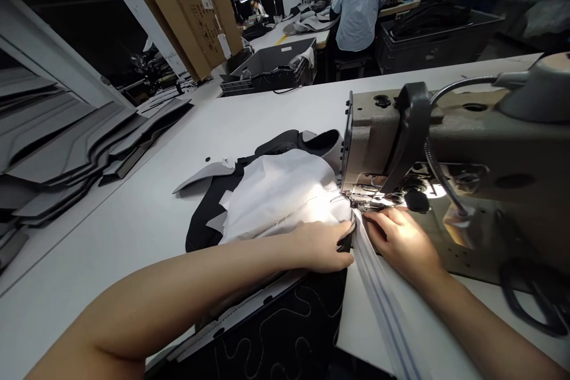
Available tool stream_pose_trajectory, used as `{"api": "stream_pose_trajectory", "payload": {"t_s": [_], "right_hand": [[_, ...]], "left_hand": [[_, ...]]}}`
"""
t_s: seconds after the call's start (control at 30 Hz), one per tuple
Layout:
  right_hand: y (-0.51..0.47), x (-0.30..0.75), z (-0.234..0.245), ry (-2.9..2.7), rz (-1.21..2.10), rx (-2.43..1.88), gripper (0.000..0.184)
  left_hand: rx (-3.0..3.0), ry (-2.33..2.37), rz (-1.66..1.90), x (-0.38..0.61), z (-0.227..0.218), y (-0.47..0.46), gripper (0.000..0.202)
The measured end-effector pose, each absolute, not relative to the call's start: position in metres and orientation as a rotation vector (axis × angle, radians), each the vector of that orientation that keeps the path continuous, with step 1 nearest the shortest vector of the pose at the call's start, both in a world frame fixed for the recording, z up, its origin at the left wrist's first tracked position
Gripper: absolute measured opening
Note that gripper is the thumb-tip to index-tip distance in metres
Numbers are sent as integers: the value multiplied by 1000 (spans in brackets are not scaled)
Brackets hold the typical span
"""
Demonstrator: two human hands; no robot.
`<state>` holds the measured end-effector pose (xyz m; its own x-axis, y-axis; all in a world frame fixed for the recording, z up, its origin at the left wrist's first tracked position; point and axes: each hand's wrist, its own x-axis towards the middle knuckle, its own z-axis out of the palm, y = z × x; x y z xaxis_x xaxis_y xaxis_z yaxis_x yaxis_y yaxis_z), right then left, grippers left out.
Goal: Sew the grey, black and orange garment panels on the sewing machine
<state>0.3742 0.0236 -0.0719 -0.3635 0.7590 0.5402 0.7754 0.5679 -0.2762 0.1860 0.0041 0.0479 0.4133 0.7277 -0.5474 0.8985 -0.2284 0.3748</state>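
A sewing machine (378, 148) stands on the right, its lamp lighting the needle area. White fabric (276, 190), joined to black and grey pieces, lies left of the presser foot with its edge at the foot. My left hand (325, 246) is closed on the edge of this fabric piece, just in front of the foot. From the foot, a translucent tape with blue-grey stripes (383, 297) runs down toward me. My right hand (403, 243) is on the tape's right side, fingers curled and fingertips against its upper end near the foot. The stitching point itself is partly hidden.
Stacked grey panels (66, 142) lie on the left. Behind the table (151, 208) are a grey crate (271, 62) and a cardboard box (196, 18). Black looped handles (534, 303) rest at the right. A person (358, 9) sits farther back. Black quilted fabric (276, 332) hangs in front.
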Motion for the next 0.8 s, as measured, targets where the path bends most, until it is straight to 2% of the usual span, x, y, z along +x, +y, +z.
{"api": "stream_pose_trajectory", "payload": {"t_s": [0.07, 0.23, 0.47, 0.63, 0.8], "right_hand": [[23, 376, -71, -2187, -47, -1231, 24], [22, 377, -71, -2245, -33, -1189, 27], [21, 376, -70, -2270, -10, -1153, 29], [15, 370, -68, -2280, 53, -1123, 33], [12, 368, -65, -2310, 113, -1080, 32]], "left_hand": [[1997, 1359, -316, 182, 46, 1, 63], [1998, 1293, -10, 182, 33, -6, 49], [1957, 1373, 115, 182, 21, -12, 31], [1887, 1283, 190, 179, 18, -10, 29], [1987, 1304, 146, 185, 22, -5, 19]]}}
